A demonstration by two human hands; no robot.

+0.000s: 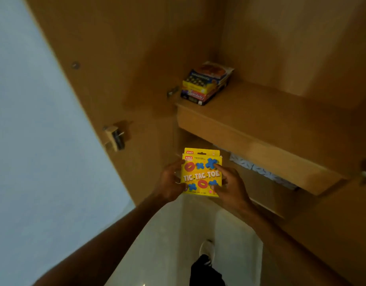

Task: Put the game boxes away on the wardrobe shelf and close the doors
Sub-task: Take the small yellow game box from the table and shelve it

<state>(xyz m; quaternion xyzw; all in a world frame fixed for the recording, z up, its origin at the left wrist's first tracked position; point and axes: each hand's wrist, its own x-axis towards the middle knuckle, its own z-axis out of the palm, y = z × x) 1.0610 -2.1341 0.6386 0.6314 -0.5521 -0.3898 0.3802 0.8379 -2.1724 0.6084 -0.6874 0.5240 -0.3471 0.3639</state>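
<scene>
Two yellow Tic Tac Toe game boxes (201, 172), one behind the other, are held upright in front of the open wardrobe, below the shelf. My left hand (170, 182) grips their left edge. My right hand (231, 184) holds the right edge, its index finger lying across the front box. On the wooden wardrobe shelf (260, 112), at its left end, lies a stack of several game boxes (205, 83). The left wardrobe door (107, 65) stands wide open.
A lock fitting (115, 137) projects from the open door's inner face. Folded patterned cloth (260, 170) lies on the lower shelf under the thick shelf front. A round knob (365, 172) shows at the right. My leg and white shoe (206, 256) stand on the pale floor.
</scene>
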